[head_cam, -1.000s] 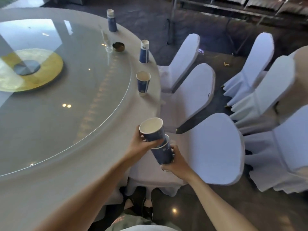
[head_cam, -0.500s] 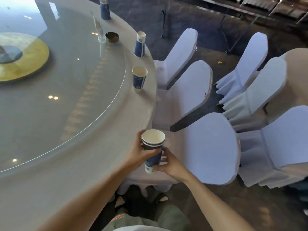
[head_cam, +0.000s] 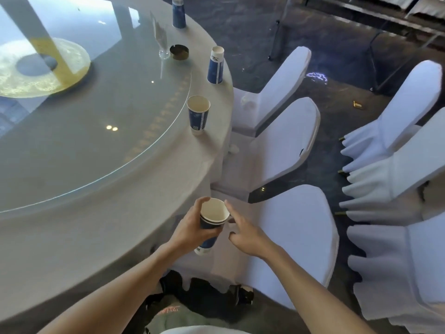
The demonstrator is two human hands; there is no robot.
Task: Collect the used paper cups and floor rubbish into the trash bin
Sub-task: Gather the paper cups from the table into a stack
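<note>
At the near edge of the round table, the collecting step is under way: cups are being gathered into one stack before anything goes to a bin, and no trash bin is in view.

Furthest left, the glass turntable holds nothing to clear. On the cloth rim beyond it stand a far cup, a clear glass and a dark ashtray, then a stack of cups, and nearer an open cup, all upright and well apart from one another.

Lower down, the left hand has its fingers curled round the nested cups, thumb at the rim, holding them just off the table edge above a covered chair. The right hand is just beside the stack with fingers spread and empty; whether a fingertip touches the rim I cannot tell.

The likely next move is a reach with the free right hand to the open cup, lifting it straight and dropping it into the stack. Further right, on the dark floor, lies a small yellow scrap, probably rubbish to pick up later.
</note>
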